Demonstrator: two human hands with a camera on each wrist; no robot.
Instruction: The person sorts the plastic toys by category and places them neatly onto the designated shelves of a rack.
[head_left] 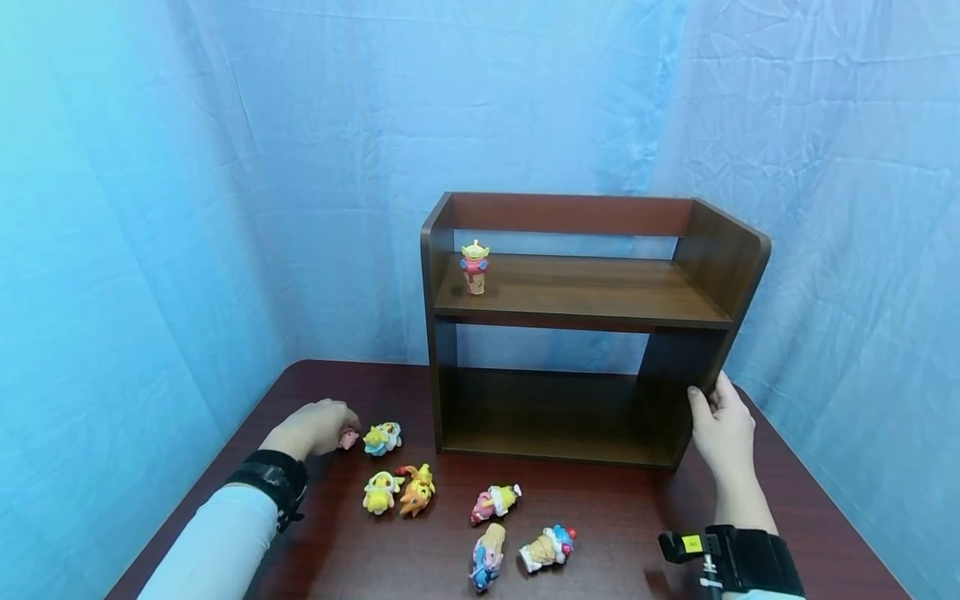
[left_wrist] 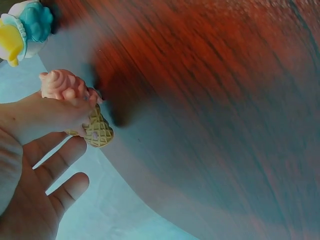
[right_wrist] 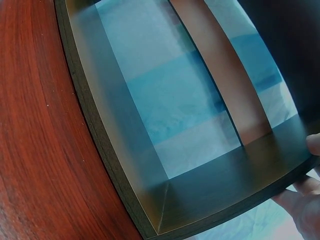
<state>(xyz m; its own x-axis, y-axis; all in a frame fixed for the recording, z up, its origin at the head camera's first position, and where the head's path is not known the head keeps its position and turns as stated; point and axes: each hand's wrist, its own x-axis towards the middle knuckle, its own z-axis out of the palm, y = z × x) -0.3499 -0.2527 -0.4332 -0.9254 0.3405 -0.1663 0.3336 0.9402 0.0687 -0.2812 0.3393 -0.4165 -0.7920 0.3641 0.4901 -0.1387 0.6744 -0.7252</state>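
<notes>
Pink-swirled, cone-shaped plastic toy [left_wrist: 61,84] rests on one slight pinch

The person's left hand [head_left: 318,427] pinches this toy between thumb and finger, over the left part of the dark red-brown, wood-grained table [head_left: 600,508]; whether its tan waffle cone touches the tabletop, I cannot tell. The other visible fingers stand clear, so the small toy could twist loose if the thumb slides. The right hand [head_left: 723,433] grasps the right side panel of the dark brown, two-tier wooden shelf [head_left: 570,287]. A tug there could jolt the unit and topple the green-headed, pink-bodied alien figurine [head_left: 475,268], upright on a narrow base at the upper tier's left end.

Just beside the left hand lies a yellow, white and teal figurine [head_left: 382,439], which a stray knuckle could knock. Nearer the person, a plump yellow figurine [head_left: 381,492] and an orange figurine [head_left: 417,490] lie close together; bumping one could shift the other. Before the shelf lie a pink, white and yellow figurine [head_left: 495,503], a blue-and-pink cone figurine [head_left: 488,557] and a blue-topped tan cone figurine [head_left: 547,550], whose rounded forms could roll if brushed by a sleeve.
</notes>
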